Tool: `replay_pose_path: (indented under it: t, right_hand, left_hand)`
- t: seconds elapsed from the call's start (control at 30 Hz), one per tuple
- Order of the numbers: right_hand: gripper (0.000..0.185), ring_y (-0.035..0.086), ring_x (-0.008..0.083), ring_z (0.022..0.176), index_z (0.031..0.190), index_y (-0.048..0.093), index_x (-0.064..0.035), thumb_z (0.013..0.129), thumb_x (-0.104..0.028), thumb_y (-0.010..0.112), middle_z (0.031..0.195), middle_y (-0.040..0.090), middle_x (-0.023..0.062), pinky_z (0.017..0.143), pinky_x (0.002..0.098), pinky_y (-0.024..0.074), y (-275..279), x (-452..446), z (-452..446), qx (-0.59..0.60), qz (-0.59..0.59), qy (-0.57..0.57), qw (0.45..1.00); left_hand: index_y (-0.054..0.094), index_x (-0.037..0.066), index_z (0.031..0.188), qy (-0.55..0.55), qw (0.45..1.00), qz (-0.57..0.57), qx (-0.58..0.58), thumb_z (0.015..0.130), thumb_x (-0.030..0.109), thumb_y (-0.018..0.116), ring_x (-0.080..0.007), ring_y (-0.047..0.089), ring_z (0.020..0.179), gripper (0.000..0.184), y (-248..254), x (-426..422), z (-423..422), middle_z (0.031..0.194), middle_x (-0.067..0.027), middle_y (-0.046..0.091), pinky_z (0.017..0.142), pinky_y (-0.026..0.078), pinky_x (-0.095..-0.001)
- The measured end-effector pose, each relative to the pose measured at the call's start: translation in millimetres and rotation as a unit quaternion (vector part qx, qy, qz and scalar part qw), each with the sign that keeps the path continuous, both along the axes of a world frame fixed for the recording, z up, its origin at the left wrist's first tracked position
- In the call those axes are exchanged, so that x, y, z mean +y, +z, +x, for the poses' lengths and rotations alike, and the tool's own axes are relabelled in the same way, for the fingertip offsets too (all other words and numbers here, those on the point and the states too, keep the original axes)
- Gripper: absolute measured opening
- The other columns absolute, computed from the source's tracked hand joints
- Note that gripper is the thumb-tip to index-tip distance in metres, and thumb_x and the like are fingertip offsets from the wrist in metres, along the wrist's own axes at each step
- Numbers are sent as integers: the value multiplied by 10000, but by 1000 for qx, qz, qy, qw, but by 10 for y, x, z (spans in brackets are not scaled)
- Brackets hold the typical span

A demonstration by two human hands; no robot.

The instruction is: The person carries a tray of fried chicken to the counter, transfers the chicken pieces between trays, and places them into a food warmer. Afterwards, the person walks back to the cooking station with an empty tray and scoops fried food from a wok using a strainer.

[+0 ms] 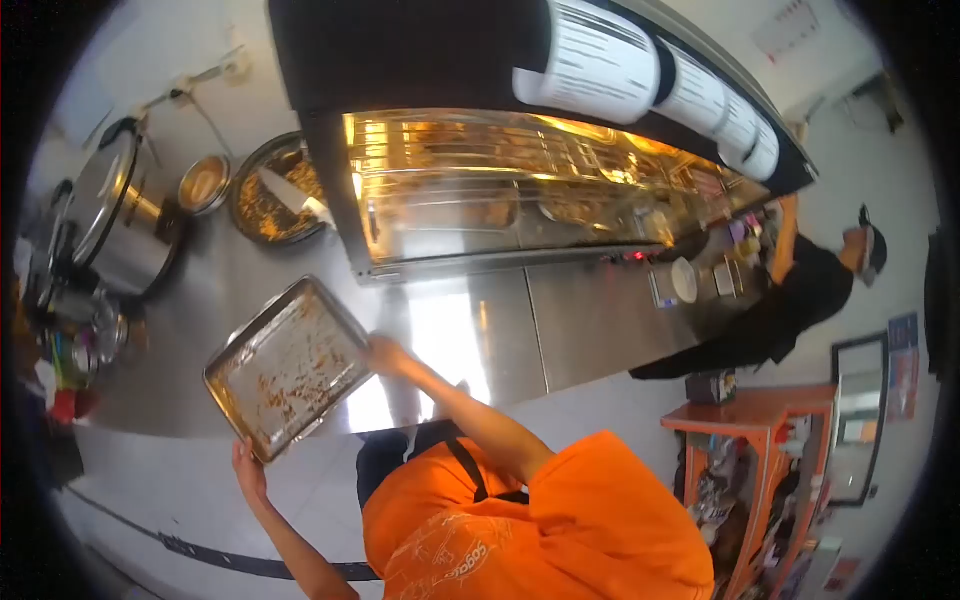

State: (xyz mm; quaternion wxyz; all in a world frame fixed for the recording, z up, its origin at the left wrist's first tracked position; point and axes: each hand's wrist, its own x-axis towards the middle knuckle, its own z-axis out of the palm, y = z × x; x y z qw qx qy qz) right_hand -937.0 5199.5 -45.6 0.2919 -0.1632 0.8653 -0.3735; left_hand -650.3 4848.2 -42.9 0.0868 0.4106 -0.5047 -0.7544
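Note:
A shallow metal baking tray (290, 375) with brown crumbs and grease on its bottom is tilted over the front edge of the steel counter. My left hand (249, 470) grips its near corner, fingers closed on the rim. On the tray's right side, my right hand (388, 356) holds the edge, its fingers partly hidden. Behind the tray a round dark pan (262, 222) contains crumbly brown food, with a broad-bladed utensil (285, 190) lying across it.
A heated glass display case (460, 215) with food trays stands at the back of the counter (490, 310). On the left are a large steel pot (140, 240) and a small bowl (205, 183). A person in black (800, 290) works at the right, near an orange shelf (750, 412).

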Motion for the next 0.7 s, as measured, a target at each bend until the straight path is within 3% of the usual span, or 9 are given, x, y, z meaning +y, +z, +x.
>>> replay_pose_path:
  t: [0.17, 0.27, 0.37, 0.43, 0.53, 0.57, 0.6, 0.63, 0.7]
  right_hand:
    - [453, 668, 374, 853, 1018, 638, 38, 879, -382, 543, 884, 680, 230, 797, 467, 513, 87, -168, 125, 6, 23, -7, 1000]
    - [416, 653, 351, 897, 1012, 650, 7, 892, -378, 551, 954, 672, 224, 803, 439, 510, 276, -397, 482, 23, 39, 98, 994]
    - [391, 655, 301, 842, 968, 664, -14, 911, -383, 549, 913, 681, 183, 771, 420, 511, 750, -804, 814, -1, -61, 151, 987]
    - [386, 652, 271, 811, 943, 672, -28, 922, -392, 548, 886, 684, 156, 753, 409, 509, 905, -966, 810, -32, -139, 186, 972]
    - [407, 620, 198, 750, 929, 685, -47, 953, -415, 512, 841, 670, 96, 709, 376, 494, 628, -1485, 1060, -239, -224, 78, 942]
    - [412, 599, 174, 730, 890, 672, -56, 965, -419, 494, 809, 653, 80, 687, 359, 484, 562, -1571, 1130, -217, -130, 155, 955]
    - [423, 577, 150, 709, 851, 660, -64, 977, -424, 475, 777, 635, 64, 665, 343, 474, 522, -1652, 1189, -188, -32, 230, 954]
    - [427, 537, 141, 672, 779, 606, -76, 983, -425, 468, 722, 582, 40, 651, 328, 461, 497, -1725, 1344, -212, -4, 241, 947]
    - [456, 456, 130, 607, 671, 488, -109, 984, -440, 475, 636, 462, -7, 627, 304, 439, 258, -1766, 1703, -319, -33, 222, 921]
  left_hand:
    - [230, -5, 1458, 82, 992, 65, 72, 917, 183, 669, -250, 491, 1189, 722, -279, 232, 633, 1343, -159, 486, 1032, 379, -395]
    - [274, 2, 1444, 106, 991, 48, 61, 918, 165, 648, -255, 496, 1191, 665, 39, 425, 1483, 1349, -150, 483, 1024, 395, -412]
    - [287, 11, 1443, 227, 967, 96, 59, 922, 175, 624, -282, 483, 1221, 643, -425, 272, 2487, 1373, -157, 463, 1040, 396, -427]
    - [373, 38, 1347, 279, 957, 64, 55, 901, 231, 646, -244, 488, 1024, 557, -291, 510, 2899, 1211, -137, 500, 881, 423, -403]
    - [503, 78, 1203, 338, 940, 9, 44, 871, 316, 678, -187, 494, 729, 445, -18, 509, 3549, 968, -106, 556, 642, 463, -368]
    - [547, 92, 1155, 352, 935, -12, 46, 860, 345, 689, -168, 497, 631, 414, 159, 465, 3658, 887, -96, 574, 563, 477, -356]
    - [542, 93, 1155, 306, 949, 14, 70, 874, 315, 672, -118, 394, 462, 381, 578, 434, 3660, 744, -39, 534, 412, 363, -312]
    - [542, 93, 1155, 312, 947, 14, 72, 874, 315, 672, -118, 394, 462, 381, 811, 267, 3552, 744, -39, 534, 412, 363, -312]
    - [554, 93, 1159, 554, 825, 81, 71, 885, 288, 657, -93, 312, 409, 351, 1073, -45, 3367, 687, -21, 499, 363, 284, -297]
